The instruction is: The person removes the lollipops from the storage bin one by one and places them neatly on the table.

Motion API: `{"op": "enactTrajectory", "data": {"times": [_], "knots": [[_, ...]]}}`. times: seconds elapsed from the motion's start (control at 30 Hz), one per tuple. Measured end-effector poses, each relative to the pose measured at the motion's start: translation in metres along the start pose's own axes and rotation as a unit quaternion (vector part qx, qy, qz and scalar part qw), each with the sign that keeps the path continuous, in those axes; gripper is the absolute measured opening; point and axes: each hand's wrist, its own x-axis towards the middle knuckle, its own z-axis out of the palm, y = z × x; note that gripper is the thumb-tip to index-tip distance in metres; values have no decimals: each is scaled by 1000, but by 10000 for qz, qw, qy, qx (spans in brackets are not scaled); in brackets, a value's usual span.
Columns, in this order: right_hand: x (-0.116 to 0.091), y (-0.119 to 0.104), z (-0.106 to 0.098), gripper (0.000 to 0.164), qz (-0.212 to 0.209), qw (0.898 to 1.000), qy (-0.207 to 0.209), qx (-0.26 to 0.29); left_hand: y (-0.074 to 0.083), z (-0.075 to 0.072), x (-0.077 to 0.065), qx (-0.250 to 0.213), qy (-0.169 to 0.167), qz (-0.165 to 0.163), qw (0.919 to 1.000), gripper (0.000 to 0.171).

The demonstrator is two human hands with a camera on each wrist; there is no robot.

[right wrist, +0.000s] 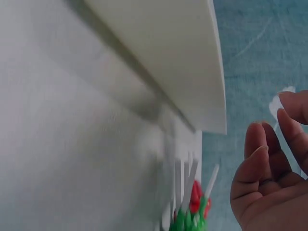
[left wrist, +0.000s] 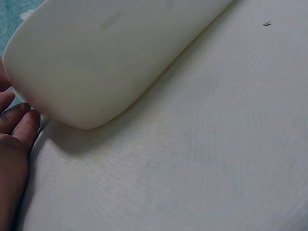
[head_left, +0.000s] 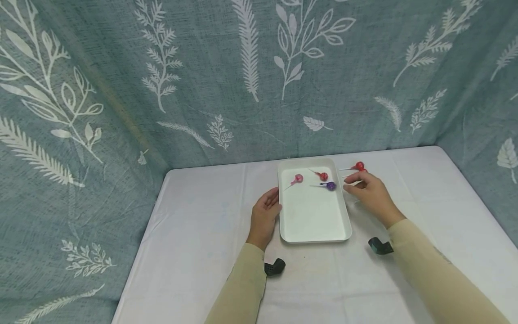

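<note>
A white rectangular tray (head_left: 317, 222) lies on the table, holding a pink lollipop (head_left: 298, 178), a red lollipop (head_left: 323, 176) and a purple lollipop (head_left: 331, 186) near its far end. My left hand (head_left: 265, 216) rests against the tray's left side, fingertips touching its outer wall. Just right of the tray, my right hand (head_left: 371, 195) is raised with loosely bent fingers and nothing between them. Beyond it lies another red lollipop (head_left: 359, 166), with one more red one partly covered by the hand. Green lollipops (right wrist: 187, 221) show in the right wrist view, hidden from the head view.
A white cloth (head_left: 194, 234) covers the table. Blue-green curtains (head_left: 226, 81) with white leaf prints hang behind it and at both sides. Black wrist-worn pieces show beside the left sleeve (head_left: 243, 279) and the right sleeve (head_left: 437, 270).
</note>
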Motion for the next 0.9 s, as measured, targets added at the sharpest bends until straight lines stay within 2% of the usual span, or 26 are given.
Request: {"op": "enactTrajectory", "data": {"times": [0.17,0.4,0.9], "knots": [[5,-8,9,22,-68,9998,-197,-50,1,1,1,-47,13,-20,10000,47],[13,-20,20,22,-125,9991,-350,205,1,3,2,-2,63,-41,10000,48],[32,-31,45,21,-390,9959,-611,544,2,6,7,-48,119,-92,9999,48]]}}
